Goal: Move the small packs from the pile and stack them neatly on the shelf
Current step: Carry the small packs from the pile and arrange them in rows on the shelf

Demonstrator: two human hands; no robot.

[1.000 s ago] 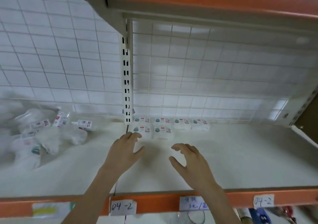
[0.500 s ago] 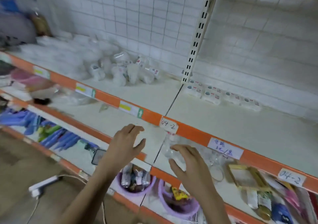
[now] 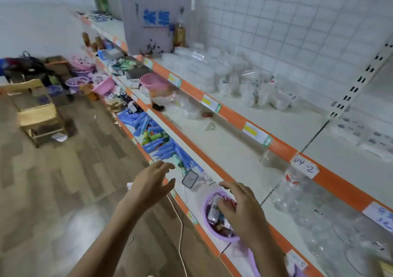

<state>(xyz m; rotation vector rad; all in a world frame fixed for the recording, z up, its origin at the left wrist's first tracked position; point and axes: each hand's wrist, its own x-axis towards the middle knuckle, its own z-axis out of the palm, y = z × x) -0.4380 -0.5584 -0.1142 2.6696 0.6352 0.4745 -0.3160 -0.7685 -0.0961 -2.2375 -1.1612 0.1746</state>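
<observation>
Lying well beyond both empty grips: packs (image 3: pixel 251 85).

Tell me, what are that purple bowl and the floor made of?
The purple bowl looks like plastic: a thin, smooth, evenly coloured rim with slight gloss. The floor looks like wood or wood-look laminate: brown staggered planks with a dull sheen. Which of the two is unclear.

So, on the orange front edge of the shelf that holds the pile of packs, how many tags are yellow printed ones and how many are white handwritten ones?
Yellow printed tags: 4 (the farthest is blurred)
White handwritten tags: 2
Total: 6
</observation>
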